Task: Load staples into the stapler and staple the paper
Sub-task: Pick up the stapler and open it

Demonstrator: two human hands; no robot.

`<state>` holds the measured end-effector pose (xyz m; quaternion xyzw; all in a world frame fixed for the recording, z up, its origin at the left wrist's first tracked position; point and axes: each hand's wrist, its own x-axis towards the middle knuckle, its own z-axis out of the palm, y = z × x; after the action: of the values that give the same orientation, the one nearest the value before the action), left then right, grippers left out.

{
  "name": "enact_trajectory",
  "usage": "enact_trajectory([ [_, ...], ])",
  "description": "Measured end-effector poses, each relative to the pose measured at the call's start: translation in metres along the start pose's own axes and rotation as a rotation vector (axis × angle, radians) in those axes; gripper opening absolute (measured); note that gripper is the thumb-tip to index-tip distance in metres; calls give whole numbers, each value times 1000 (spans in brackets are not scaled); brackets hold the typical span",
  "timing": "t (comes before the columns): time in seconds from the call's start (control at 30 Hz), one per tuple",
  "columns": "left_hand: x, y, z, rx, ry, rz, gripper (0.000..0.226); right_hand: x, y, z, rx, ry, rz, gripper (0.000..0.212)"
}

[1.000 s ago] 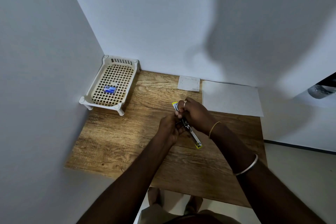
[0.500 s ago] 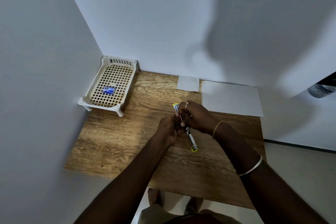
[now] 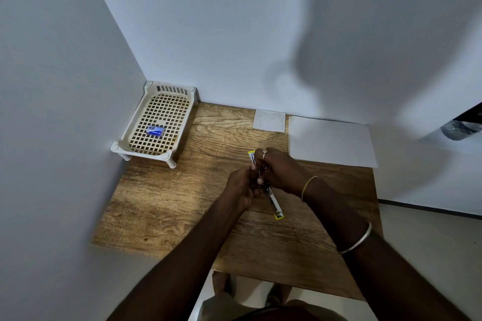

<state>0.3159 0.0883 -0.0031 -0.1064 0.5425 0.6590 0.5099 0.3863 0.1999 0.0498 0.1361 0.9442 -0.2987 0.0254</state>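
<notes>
A slim stapler (image 3: 275, 205) with yellow ends lies opened out flat over the middle of the wooden table (image 3: 167, 206). My left hand (image 3: 243, 185) grips its middle from the left. From the right, my right hand (image 3: 280, 169) curls over the far half and its fingertips pinch at the hinge; any staples there are hidden. White paper (image 3: 330, 139) lies at the back right, and a small blue staple box (image 3: 155, 130) sits in the tray.
A cream lattice tray (image 3: 167, 156) on short legs stands in the back left corner against the walls. A small white square sheet (image 3: 270, 120) lies by the back wall. White walls close in the left and back; the table's edge runs near my body.
Both hands stay on the opened stapler. They and the stapler shifted only slightly, and my fingers keep working at its middle.
</notes>
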Motion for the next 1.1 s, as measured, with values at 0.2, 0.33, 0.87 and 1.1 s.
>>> enact_trajectory([
  [0.2, 3, 3, 2, -88, 36, -12, 26, -8, 0, 12, -161, 176, -96, 24],
  [0.33, 5, 1, 3, -75, 49, -25, 28, -10, 4, 19, -98, 222, -52, 22],
  [0.87, 7, 10, -1, -85, 89, -35, 27, -17, 4, 22, -86, 312, -155, 28],
  [1.1, 6, 20, -4, -175, 69, -19, 25, -23, 11, 34, -74, 407, -171, 22],
])
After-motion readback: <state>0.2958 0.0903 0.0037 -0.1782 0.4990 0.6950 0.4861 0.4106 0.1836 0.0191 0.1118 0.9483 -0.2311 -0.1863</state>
